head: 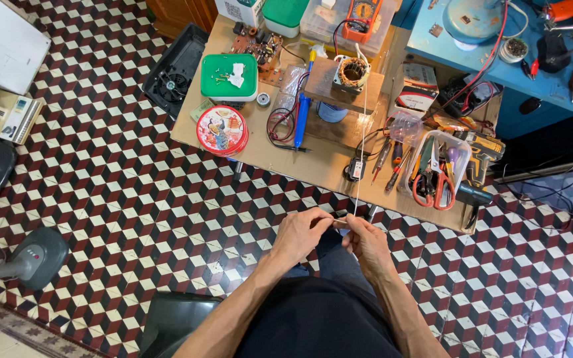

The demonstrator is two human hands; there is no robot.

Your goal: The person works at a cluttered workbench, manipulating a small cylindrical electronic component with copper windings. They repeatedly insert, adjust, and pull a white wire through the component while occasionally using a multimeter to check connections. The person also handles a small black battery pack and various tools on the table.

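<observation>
My left hand [303, 230] and my right hand [365, 238] meet over my lap, fingertips pinched together on a thin pale wire [361, 146]. The wire runs straight up from my fingers to a copper-wound motor stator [351, 71] that sits on a wooden block [323, 85] on the low table [266, 149]. Both hands are below the table's near edge, above the patterned floor.
On the table lie a green box of screws [228, 76], a round red tin [222, 130], a blue soldering tool [302, 119], a tub with red-handled scissors and pliers [434, 174], screwdrivers [392, 162], a multimeter [362, 18] and a cordless drill [480, 159]. A fan base [34, 258] stands left.
</observation>
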